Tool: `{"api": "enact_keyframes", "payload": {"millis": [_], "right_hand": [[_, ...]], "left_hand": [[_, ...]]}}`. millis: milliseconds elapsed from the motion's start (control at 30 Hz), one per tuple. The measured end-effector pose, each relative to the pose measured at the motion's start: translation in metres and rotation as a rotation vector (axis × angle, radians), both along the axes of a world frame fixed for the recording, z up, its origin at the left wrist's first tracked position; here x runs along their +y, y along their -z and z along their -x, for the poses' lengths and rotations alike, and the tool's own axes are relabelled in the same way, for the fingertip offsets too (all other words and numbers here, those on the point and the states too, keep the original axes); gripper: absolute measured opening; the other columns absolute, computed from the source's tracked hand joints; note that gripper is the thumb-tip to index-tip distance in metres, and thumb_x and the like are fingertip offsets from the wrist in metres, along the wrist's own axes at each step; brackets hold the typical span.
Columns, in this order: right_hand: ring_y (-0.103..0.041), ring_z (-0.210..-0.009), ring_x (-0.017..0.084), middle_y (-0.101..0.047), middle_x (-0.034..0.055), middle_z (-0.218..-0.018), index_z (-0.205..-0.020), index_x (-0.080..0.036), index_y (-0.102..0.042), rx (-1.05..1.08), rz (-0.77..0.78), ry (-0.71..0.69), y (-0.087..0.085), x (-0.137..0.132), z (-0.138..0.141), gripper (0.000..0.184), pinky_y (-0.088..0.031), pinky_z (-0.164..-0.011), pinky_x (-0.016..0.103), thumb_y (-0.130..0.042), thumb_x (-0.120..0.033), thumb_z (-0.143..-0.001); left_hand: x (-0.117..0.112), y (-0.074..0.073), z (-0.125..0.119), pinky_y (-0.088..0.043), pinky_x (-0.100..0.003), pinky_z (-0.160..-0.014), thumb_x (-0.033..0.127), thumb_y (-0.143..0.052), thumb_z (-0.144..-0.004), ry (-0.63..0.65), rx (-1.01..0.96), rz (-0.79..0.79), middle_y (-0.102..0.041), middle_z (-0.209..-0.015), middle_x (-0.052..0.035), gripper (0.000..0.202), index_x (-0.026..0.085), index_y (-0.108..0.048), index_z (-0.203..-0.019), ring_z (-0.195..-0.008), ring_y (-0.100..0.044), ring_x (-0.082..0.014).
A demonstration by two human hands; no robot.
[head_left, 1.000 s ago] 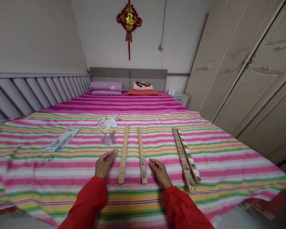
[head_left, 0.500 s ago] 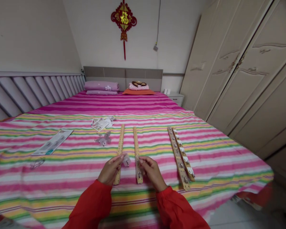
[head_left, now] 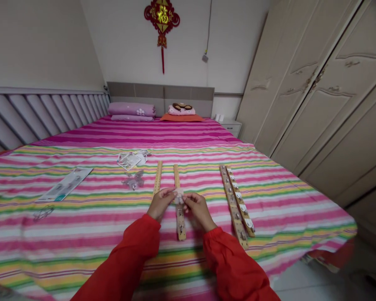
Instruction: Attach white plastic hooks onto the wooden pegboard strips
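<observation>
Left hand [head_left: 161, 203] and right hand [head_left: 198, 207] pinch a translucent hook [head_left: 179, 195] over wooden strip [head_left: 177, 177].

Four wooden strips [head_left: 176, 175] (two of them paired); two hands [head_left: 199, 209]; one red wall hanging [head_left: 162, 19]; one long packet [head_left: 65, 185].

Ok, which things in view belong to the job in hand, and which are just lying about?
In the job, it seems:
clear hook, in the left hand, right hand close by
middle strip, beneath it
loose hooks
left strip, probably
right strips, hooks on both

Just lying about, apparently:
purple bedding
orange cloth
wire loops, use unclear
</observation>
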State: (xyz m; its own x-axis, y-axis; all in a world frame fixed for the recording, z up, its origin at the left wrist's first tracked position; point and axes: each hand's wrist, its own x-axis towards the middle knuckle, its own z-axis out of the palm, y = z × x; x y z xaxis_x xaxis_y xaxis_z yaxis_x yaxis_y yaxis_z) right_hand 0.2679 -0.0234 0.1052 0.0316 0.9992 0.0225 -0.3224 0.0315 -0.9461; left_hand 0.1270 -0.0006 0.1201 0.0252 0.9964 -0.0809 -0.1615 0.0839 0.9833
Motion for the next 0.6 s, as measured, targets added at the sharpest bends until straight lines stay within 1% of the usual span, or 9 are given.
{"api": "enact_keyframes", "payload": {"millis": [100, 300, 400, 500, 600], "right_hand": [[-0.047, -0.038, 0.008, -0.057, -0.0039, -0.045, -0.066, -0.015, -0.064, -0.03, 0.037, 0.009, 0.007, 0.012, -0.005, 0.024, -0.037, -0.038, 0.02, -0.074, -0.034, -0.057], [-0.045, -0.04, 0.008, -0.058, -0.0027, -0.047, -0.061, -0.016, -0.066, -0.074, 0.059, 0.051, 0.029, 0.03, -0.005, 0.018, -0.033, -0.039, 0.021, -0.073, -0.031, -0.055], [-0.044, -0.042, 0.009, -0.058, -0.0025, -0.048, -0.058, -0.016, -0.065, -0.088, 0.054, 0.074, 0.039, 0.036, -0.002, 0.015, -0.033, -0.042, 0.021, -0.072, -0.029, -0.054], [-0.045, -0.045, 0.009, -0.058, -0.0025, -0.049, -0.058, -0.016, -0.066, -0.089, 0.059, 0.083, 0.045, 0.042, 0.001, 0.012, -0.034, -0.046, 0.022, -0.07, -0.027, -0.053], [-0.047, -0.046, 0.01, -0.059, -0.0021, -0.049, -0.058, -0.015, -0.066, -0.087, 0.07, 0.078, 0.047, 0.046, 0.002, 0.011, -0.035, -0.048, 0.023, -0.069, -0.024, -0.052]], "left_hand": [[0.012, 0.005, -0.005, -0.041, -0.021, -0.055, 0.036, -0.081, -0.047, 0.003, -0.011, 0.018, -0.066, -0.065, -0.0016, 0.042, 0.012, -0.071, -0.08, -0.058, -0.054, -0.0091], [0.027, 0.026, -0.007, -0.038, -0.021, -0.051, 0.033, -0.08, -0.043, -0.026, 0.014, 0.067, -0.064, -0.06, -0.0007, 0.039, 0.011, -0.069, -0.073, -0.051, -0.051, -0.0074], [0.033, 0.037, -0.005, -0.037, -0.022, -0.05, 0.032, -0.079, -0.042, -0.043, 0.035, 0.075, -0.061, -0.054, 0.0009, 0.037, 0.011, -0.067, -0.069, -0.048, -0.049, -0.0075], [0.039, 0.045, -0.004, -0.036, -0.022, -0.049, 0.032, -0.078, -0.042, -0.058, 0.067, 0.073, -0.056, -0.048, 0.0031, 0.035, 0.011, -0.066, -0.068, -0.046, -0.047, -0.0075], [0.044, 0.049, -0.005, -0.037, -0.022, -0.049, 0.032, -0.076, -0.043, -0.06, 0.086, 0.071, -0.057, -0.049, 0.0025, 0.034, 0.011, -0.066, -0.067, -0.046, -0.048, -0.0082]]}}
